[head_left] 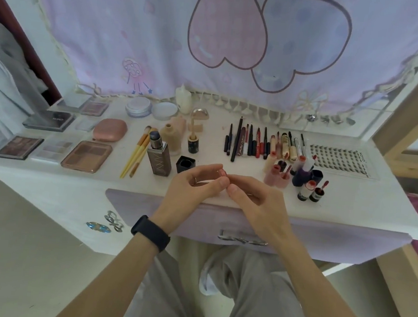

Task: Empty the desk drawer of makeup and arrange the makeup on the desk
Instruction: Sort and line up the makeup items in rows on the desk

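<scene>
Nearly done, I judge: palettes (pixel 85 155) lie left of the fingers (pixel 207 168), pencils (pixel 250 142) and lip tubes (pixel 293 174) beyond-right, the drawer (pixel 147 208) below looks shut. Left hand (pixel 195 182) and right hand (pixel 252 198) both pinch a small red lip item (pixel 223 172) above the counter (pixel 351 205) edge, not yet placed

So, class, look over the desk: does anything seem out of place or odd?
Yes. A black cap stands open-end up by itself beside the UNNY bottle, and several lip glosses at right are uncapped, wands out. The left hand and right hand pinch a red tube.
</scene>
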